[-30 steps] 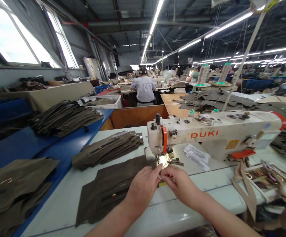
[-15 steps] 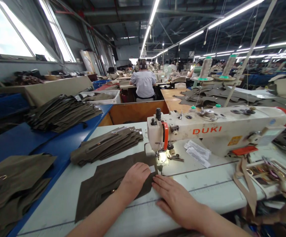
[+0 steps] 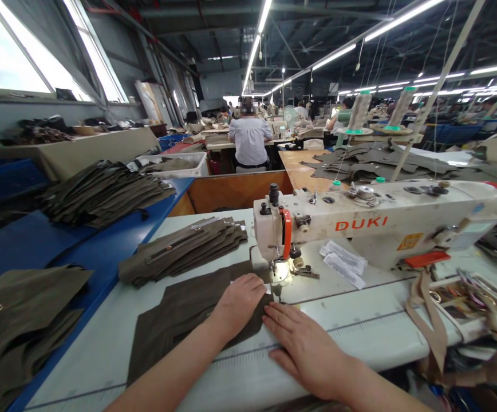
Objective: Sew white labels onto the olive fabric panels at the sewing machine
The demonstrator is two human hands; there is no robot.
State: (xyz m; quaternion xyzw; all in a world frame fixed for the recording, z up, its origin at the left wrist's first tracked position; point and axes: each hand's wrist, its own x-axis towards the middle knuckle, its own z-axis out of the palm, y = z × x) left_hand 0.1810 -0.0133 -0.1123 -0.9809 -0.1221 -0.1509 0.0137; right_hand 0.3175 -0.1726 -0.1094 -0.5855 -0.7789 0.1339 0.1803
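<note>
A dark olive fabric piece [image 3: 158, 326] lies flat on the sewing table, its right edge beside the needle area. My left hand [image 3: 240, 303] rests on it with bent fingers pressed together over a small white strip [image 3: 268, 289]. The fingers cover most of that strip. My right hand [image 3: 302, 346] lies flat, fingers stretched out, with its fingertips at the fabric's right edge. Just beyond both hands stands the white sewing machine [image 3: 360, 223], its lamp lighting the presser foot [image 3: 280, 270].
Stacked olive pieces [image 3: 184, 249] lie behind the fabric. More piles [image 3: 106, 194] cover the blue table [image 3: 25, 240] at left. White strips [image 3: 343, 263] sit under the machine arm. A parts tray [image 3: 472, 297] is at right. A person [image 3: 249, 140] sits ahead.
My left hand has shifted slightly up and right over the white strip, and a bit of it now shows left of the hand. My right hand stays nearly in place.
</note>
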